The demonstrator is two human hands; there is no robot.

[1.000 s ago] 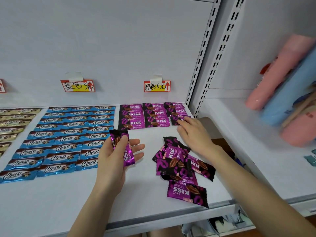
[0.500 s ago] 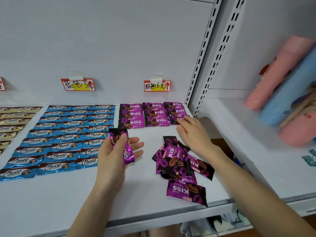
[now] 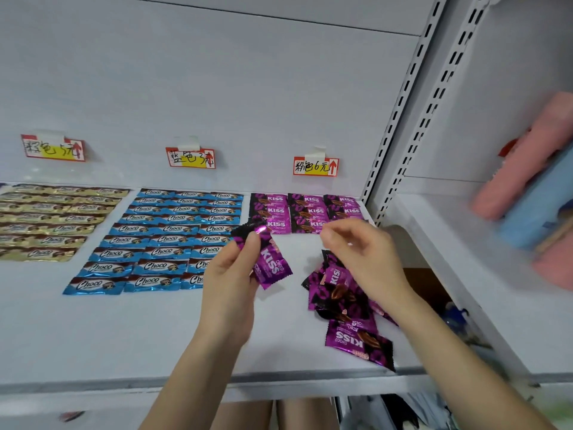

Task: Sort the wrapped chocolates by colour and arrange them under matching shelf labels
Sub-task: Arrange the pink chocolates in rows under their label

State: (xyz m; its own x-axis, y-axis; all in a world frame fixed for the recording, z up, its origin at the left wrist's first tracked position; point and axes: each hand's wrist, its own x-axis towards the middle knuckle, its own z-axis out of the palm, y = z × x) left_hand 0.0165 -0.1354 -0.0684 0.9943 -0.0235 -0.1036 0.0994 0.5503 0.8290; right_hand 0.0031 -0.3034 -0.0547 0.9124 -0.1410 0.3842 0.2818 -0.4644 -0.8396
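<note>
Purple KISS chocolate (image 3: 270,265) sits pinched in the left hand (image 3: 231,274), thumb on the face near its top edge, fingers behind, lower end sticking out right of the fingertips. A second ago it was held lower with the palm opener; now it's raised and tilted toward the purple rows (image 3: 305,214) just past the fingertips, under the pink label (image 3: 315,166). Right hand (image 3: 359,252) has come off the back row's right end and hangs above the loose purple pile (image 3: 344,308), fingers curled narrow, holding nothing I can see. Reads as: last piece placed, next one being handed over. Roughly seven still loose, my guess. Blue rows (image 3: 173,240) and gold rows (image 3: 52,221) lie left of the left hand, looking done.
</note>
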